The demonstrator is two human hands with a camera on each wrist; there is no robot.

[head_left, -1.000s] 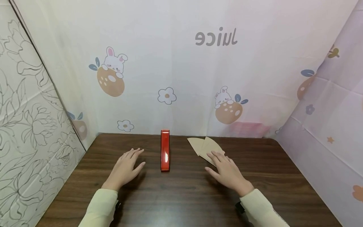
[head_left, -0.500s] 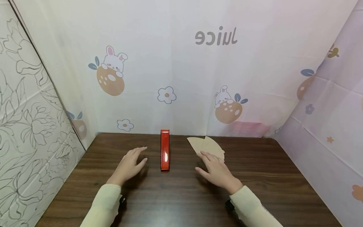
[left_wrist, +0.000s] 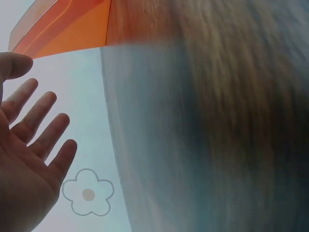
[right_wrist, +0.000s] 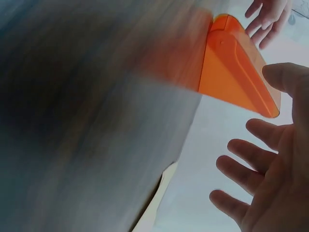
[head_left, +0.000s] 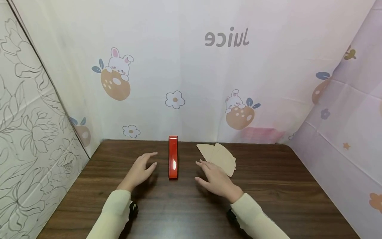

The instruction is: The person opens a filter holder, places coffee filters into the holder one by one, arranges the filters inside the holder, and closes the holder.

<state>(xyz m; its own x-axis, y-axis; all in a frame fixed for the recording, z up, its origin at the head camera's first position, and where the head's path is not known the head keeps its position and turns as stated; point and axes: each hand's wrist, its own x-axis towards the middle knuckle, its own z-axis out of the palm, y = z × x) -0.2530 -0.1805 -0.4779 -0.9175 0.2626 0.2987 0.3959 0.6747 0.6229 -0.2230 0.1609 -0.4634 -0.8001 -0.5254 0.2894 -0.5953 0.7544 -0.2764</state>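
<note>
A narrow, glossy orange-red case [head_left: 173, 157] stands upright on the table, its side wedge-shaped in the right wrist view [right_wrist: 231, 72]. To its left is my left hand [head_left: 139, 172], fingers extended and thumb apart, with a gap between fingertips and case. My right hand [head_left: 217, 180] lies to the right of the case, fingers spread and holding nothing. Beige fan-shaped papers [head_left: 224, 158], like cone coffee filters, overlap one another on the table behind my right hand, which hides their lower left part. Both palms face the case.
The dark wood-grain table [head_left: 185, 209] ends at a white printed curtain [head_left: 197, 66] just behind the case and papers. Patterned cloth also hangs along the left and right sides. A black strap device [head_left: 133, 210] is on my left wrist.
Both hands have moved inward toward the case, the right one farther, sliding left past the papers so more of them shows. Case and papers have stayed in place.
</note>
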